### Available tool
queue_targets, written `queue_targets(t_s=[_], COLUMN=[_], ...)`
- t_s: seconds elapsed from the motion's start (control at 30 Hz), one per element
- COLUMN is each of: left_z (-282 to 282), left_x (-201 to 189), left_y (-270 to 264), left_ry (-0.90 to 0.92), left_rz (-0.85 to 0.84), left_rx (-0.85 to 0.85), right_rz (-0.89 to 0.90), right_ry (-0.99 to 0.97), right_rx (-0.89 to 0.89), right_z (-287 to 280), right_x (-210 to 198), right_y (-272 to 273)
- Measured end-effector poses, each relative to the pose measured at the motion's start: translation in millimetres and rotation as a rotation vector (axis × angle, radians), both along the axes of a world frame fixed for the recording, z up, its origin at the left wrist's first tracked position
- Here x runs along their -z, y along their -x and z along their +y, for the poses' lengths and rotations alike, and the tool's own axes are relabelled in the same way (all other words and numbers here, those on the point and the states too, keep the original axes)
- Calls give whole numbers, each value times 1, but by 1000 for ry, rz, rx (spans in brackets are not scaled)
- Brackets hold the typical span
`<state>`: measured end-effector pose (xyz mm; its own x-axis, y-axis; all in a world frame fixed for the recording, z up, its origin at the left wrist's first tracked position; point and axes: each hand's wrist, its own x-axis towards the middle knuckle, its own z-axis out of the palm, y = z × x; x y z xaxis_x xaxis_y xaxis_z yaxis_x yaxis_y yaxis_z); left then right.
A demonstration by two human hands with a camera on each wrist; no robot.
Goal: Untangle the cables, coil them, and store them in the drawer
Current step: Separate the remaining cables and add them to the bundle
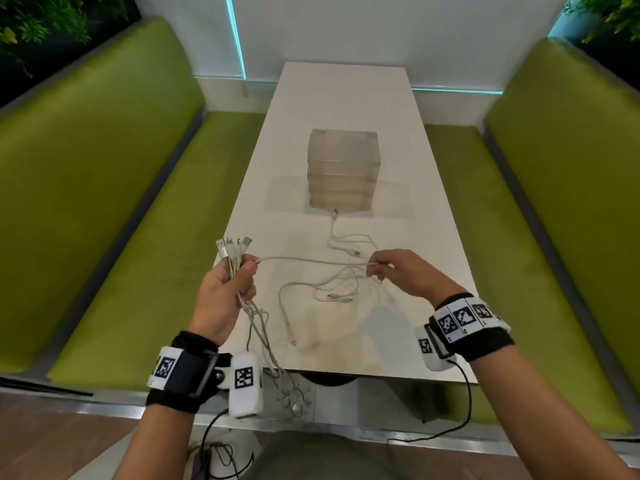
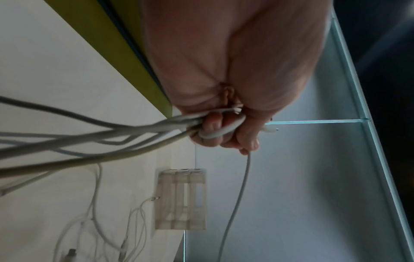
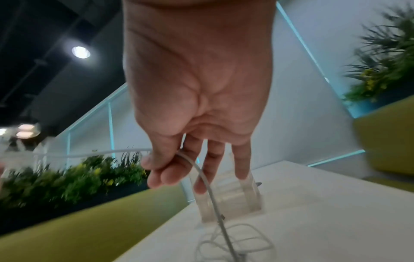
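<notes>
Head view: my left hand (image 1: 221,292) clamps bundle of cable ends (image 1: 232,252); my right hand (image 1: 403,273) pinches one white cable (image 1: 311,260) stretched left-right between hands. Tangle (image 1: 332,289) on table (image 1: 433,209), nearer right hand; drawer unit (image 1: 341,171) beyond.

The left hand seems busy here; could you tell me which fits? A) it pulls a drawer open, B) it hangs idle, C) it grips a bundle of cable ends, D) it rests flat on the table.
C: the left hand grips a bundle of cable ends, connectors sticking up.
</notes>
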<state>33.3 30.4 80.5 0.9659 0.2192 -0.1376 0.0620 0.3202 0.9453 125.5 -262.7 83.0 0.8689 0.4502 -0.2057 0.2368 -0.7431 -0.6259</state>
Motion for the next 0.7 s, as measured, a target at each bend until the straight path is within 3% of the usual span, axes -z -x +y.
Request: queue_targets(t_s=[0.1, 0.23, 0.4, 0.6, 0.7], left_z=[-2, -30, -68, -61, -50], left_x=[4, 5, -2, 0, -6], left_y=[-1, -2, -6, -7, -5], left_ry=[32, -37, -150, -328, -289], left_rz=[22, 73, 54, 49, 20], left_rx=[-22, 112, 145, 141, 53], right_rz=[-73, -113, -184, -71, -88], right_ry=[-216, -346, -221, -343, -54], right_rx=[123, 99, -136, 7, -64], right_z=[3, 29, 59, 64, 53], right_x=[-3, -20, -29, -31, -14], right_y=[-3, 3, 15, 24, 5])
